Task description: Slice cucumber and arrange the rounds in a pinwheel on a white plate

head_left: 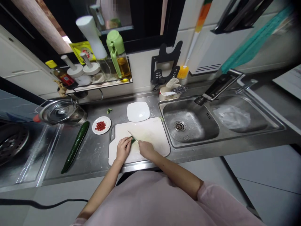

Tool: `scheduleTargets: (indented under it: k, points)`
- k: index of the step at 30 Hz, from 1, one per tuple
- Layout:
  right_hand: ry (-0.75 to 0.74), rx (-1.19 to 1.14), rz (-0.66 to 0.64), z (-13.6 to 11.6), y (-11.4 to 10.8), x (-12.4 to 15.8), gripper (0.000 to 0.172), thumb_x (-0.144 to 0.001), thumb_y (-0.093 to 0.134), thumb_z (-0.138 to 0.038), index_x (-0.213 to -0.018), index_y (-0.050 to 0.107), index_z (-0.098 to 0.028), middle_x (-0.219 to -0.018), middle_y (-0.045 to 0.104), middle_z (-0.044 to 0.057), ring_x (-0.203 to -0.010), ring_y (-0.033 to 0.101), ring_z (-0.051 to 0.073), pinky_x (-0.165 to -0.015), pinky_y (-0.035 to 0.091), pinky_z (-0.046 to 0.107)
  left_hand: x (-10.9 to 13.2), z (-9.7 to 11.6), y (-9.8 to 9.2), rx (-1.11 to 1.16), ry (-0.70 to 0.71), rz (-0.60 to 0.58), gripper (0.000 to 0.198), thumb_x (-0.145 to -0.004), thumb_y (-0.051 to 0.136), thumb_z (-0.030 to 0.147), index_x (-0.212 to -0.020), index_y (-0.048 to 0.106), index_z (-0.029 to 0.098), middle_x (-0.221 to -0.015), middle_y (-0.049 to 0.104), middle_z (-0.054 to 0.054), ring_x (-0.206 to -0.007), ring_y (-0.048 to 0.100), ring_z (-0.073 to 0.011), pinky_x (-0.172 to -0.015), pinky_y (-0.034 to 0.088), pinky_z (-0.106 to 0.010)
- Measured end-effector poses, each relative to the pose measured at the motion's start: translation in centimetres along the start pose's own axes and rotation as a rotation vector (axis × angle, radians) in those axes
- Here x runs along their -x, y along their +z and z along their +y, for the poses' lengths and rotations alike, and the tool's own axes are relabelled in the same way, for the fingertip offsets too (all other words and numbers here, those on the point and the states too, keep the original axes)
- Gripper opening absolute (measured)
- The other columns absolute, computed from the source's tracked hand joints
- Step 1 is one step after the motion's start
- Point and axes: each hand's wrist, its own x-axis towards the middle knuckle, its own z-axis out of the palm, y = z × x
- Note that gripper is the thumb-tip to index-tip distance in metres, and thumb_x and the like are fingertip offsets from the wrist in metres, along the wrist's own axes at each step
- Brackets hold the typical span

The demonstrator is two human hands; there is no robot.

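Note:
On the white cutting board my left hand is closed over a short piece of cucumber, which it partly hides. My right hand grips a knife, its handle hidden in the fist. The blade points up and left and lies at the cucumber piece, close to my left fingertips. Behind the board stands an empty white square dish. A small white plate to the left bears chopped red bits. Farther left a whole cucumber lies on the counter.
Right of the board is a double steel sink with a faucet and a plastic bag. A lidded pot stands at the left, near a stove burner. Above hangs a condiment rack. Cucumber ends lie behind the plate.

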Motion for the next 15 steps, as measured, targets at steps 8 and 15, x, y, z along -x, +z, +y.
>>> scheduleTargets:
  k: [8, 15]
  points:
    - [0.023, 0.046, 0.026, 2.1, -1.2, 0.5, 0.029, -0.092, 0.036, -0.015, -0.113, 0.057, -0.017, -0.094, 0.070, 0.012, -0.094, 0.066, 0.022, -0.075, 0.046, 0.030, -0.4, 1.2, -0.7, -0.067, -0.022, -0.051, 0.026, -0.091, 0.048, 0.028, -0.110, 0.066, 0.024, -0.107, 0.069, -0.007, -0.101, 0.063, -0.0202, -0.090, 0.050, -0.038]
    - [0.135, 0.124, 0.150, 3.9, -2.0, 1.5, 0.036, -0.096, 0.032, -0.017, -0.126, 0.050, -0.024, -0.103, 0.065, 0.011, -0.094, 0.063, 0.020, -0.080, 0.041, 0.030, -0.6, 1.6, -1.3, 0.019, -0.150, -0.027, 0.031, -0.088, 0.053, 0.035, -0.114, 0.063, 0.022, -0.107, 0.069, -0.008, -0.098, 0.064, -0.0217, -0.087, 0.051, -0.038]
